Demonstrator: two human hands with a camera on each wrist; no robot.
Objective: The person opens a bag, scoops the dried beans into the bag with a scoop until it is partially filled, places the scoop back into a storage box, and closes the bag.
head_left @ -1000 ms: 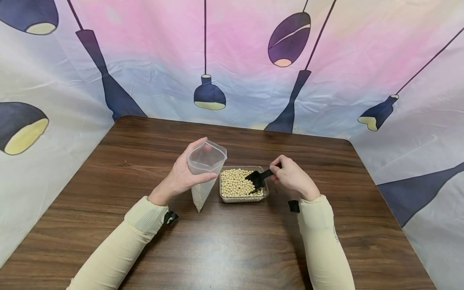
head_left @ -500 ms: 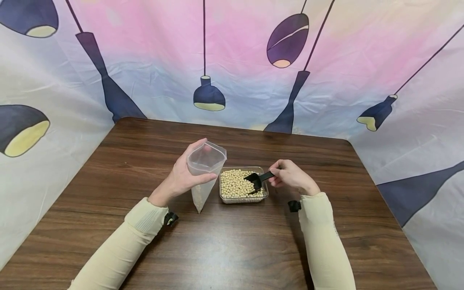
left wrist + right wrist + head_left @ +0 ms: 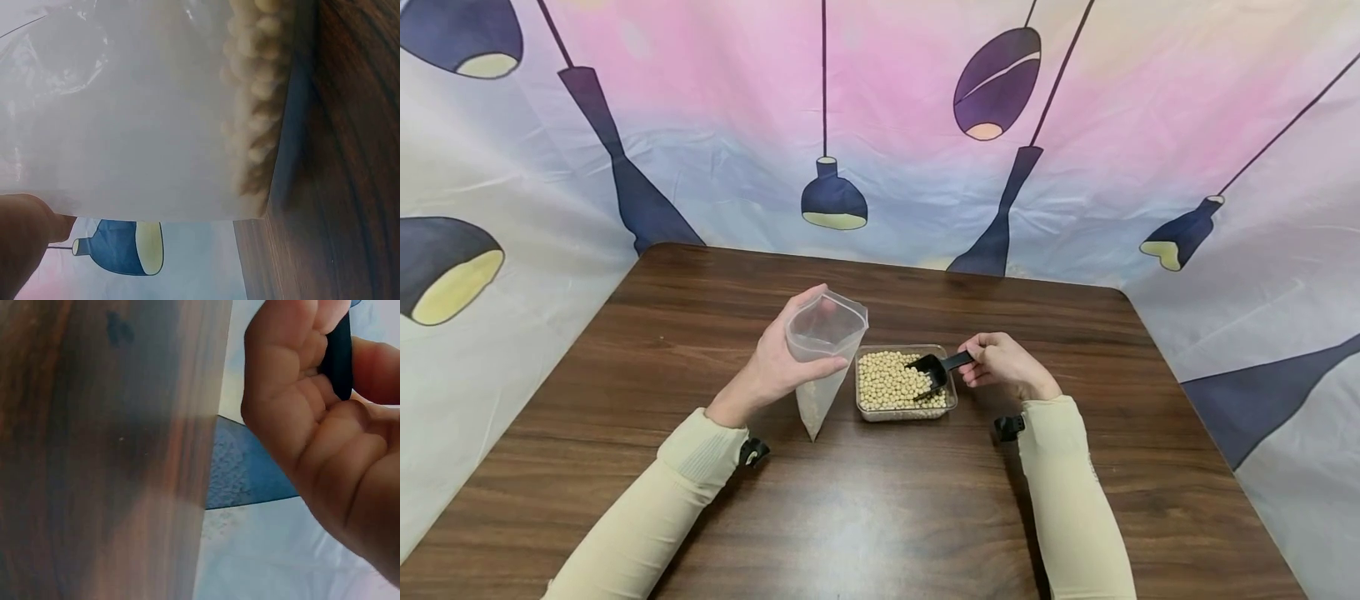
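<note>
My left hand (image 3: 772,358) grips a translucent plastic bag (image 3: 822,390) by its upper part, thumb in front, and the bag's mouth gapes upward. Soybean-like pale beans (image 3: 259,94) lie along the bag's bottom in the left wrist view. To the right of the bag, a clear rectangular container (image 3: 901,414) holds many round pale beans (image 3: 887,379). A small black scoop (image 3: 936,369) has its blade in among them, at the container's right side. My right hand (image 3: 1006,365) holds the scoop's handle (image 3: 339,359) between thumb and curled fingers.
Everything is on a dark brown wooden table (image 3: 850,517). A fabric backdrop (image 3: 737,125) printed with lamps hangs behind and beside it. Black straps (image 3: 754,452) sit at both wrists.
My right hand has sunk slightly and the scoop's handle lies a little lower, its blade staying among the beans. The left hand and the bag hold nearly still.
</note>
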